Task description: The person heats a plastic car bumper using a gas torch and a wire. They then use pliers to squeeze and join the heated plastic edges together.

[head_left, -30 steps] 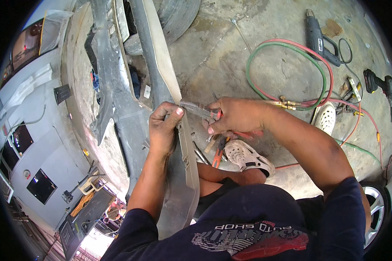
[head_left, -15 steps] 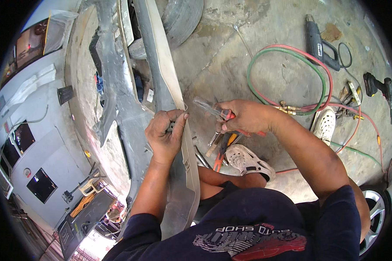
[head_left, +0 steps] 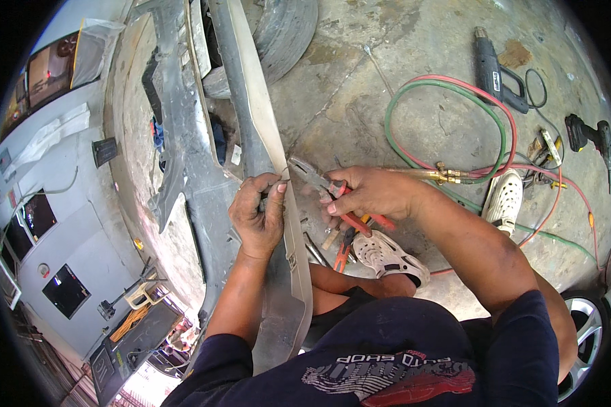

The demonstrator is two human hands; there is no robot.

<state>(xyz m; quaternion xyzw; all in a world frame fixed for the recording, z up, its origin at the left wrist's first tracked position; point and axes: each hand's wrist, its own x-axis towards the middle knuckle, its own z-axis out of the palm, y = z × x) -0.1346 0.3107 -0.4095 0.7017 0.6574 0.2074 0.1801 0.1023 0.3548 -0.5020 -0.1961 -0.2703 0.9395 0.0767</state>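
A long grey plastic car panel (head_left: 183,156), like a bumper, lies lengthwise before me with a pale folded edge (head_left: 265,125). My left hand (head_left: 254,214) pinches that edge, thumb up; a thin bit at the fingertips is too small to make out. Red-handled pliers (head_left: 309,173) are gripped in my right hand (head_left: 363,193), their metal jaws just right of the left fingertips at the edge; contact is unclear. Below them, more hand tools (head_left: 343,247) lie by my white clog (head_left: 387,258).
Coiled red and green hoses (head_left: 502,129) with brass fittings, a heat gun (head_left: 489,64) and a cordless drill (head_left: 590,139) lie on the concrete at right. A tyre (head_left: 285,47) is behind the panel. A car wheel (head_left: 584,325) is at lower right, a plastic chair (head_left: 142,292) at left.
The pliers swung slightly away from my left fingers, then back toward the edge, their handles now more angled. My left fingertips have shifted a little lower in the picture.
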